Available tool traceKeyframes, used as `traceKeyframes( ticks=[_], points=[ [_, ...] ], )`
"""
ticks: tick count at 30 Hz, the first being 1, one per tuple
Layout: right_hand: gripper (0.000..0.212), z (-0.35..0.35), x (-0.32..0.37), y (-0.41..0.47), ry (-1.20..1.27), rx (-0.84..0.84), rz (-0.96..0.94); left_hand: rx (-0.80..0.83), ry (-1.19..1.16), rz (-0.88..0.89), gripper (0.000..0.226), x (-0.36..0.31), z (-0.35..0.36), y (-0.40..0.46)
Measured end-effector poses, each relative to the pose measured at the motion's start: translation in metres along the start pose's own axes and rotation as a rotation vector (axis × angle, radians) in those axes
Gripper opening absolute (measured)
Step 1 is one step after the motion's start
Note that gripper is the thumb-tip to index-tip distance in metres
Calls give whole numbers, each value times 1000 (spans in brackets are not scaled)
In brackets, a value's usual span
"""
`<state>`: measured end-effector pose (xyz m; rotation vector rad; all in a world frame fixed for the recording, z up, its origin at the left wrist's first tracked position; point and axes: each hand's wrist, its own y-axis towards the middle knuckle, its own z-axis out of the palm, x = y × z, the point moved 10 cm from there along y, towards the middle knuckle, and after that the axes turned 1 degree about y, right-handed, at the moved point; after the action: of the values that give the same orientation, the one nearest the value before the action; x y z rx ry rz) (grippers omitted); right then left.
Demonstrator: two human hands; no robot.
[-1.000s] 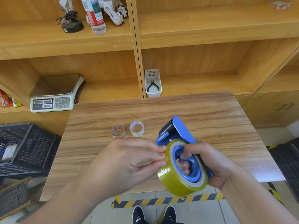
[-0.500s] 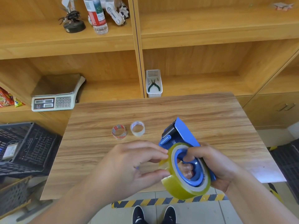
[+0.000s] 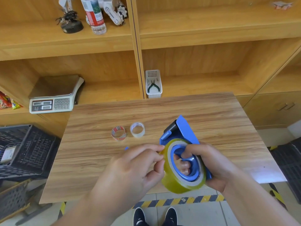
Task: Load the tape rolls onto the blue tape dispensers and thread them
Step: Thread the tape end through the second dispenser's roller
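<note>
A blue tape dispenser (image 3: 185, 128) is held above the wooden table (image 3: 211, 115), with a yellowish tape roll (image 3: 175, 181) sitting on its blue hub. My right hand (image 3: 213, 165) grips the dispenser, fingers curled through the hub's opening. My left hand (image 3: 135, 167) pinches the roll's edge at its upper left, where a bit of tape end shows between thumb and forefinger. A small blue piece (image 3: 126, 148) peeks out behind the left hand; what it belongs to is hidden.
Two small rolls lie on the table: a red-patterned one (image 3: 118, 133) and a clear one (image 3: 137, 129). A scale (image 3: 53, 95) and a white basket with pliers (image 3: 153, 84) sit on the shelf behind. A black crate (image 3: 22, 149) stands left.
The dispenser and roll have shifted slightly lower and right. My left hand's fingertips moved up along the roll's edge and now pinch the tape end.
</note>
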<state>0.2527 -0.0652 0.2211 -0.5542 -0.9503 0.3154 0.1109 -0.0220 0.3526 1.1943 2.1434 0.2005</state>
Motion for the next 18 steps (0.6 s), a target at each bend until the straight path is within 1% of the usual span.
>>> traceKeyframes(
  ticks=[2,4,8,10,11,12,14,16,18],
  points=[
    [24,-1,-2,1,10,-10,0,-5,56,11,18,-3,0,1],
    [25,0,-3,3,22,-11,2,-8,33,-35,17,2,0,2],
    [20,5,-4,0,2,37,17,0,-238,-267,9,29,2,2],
    [19,7,-6,-1,-16,60,31,43,-379,-410,26,44,9,1],
    [19,8,-7,-1,-19,66,39,87,-441,-476,30,49,15,-1],
    [19,9,-8,-1,-19,69,45,130,-497,-525,30,52,20,-2],
    [19,10,-10,1,-22,66,54,178,-519,-560,27,54,24,-2],
    [18,12,-12,2,-23,69,62,208,-486,-536,24,54,24,-4],
    [18,12,-13,4,-15,69,71,245,-569,-515,11,53,28,-7]
  ],
)
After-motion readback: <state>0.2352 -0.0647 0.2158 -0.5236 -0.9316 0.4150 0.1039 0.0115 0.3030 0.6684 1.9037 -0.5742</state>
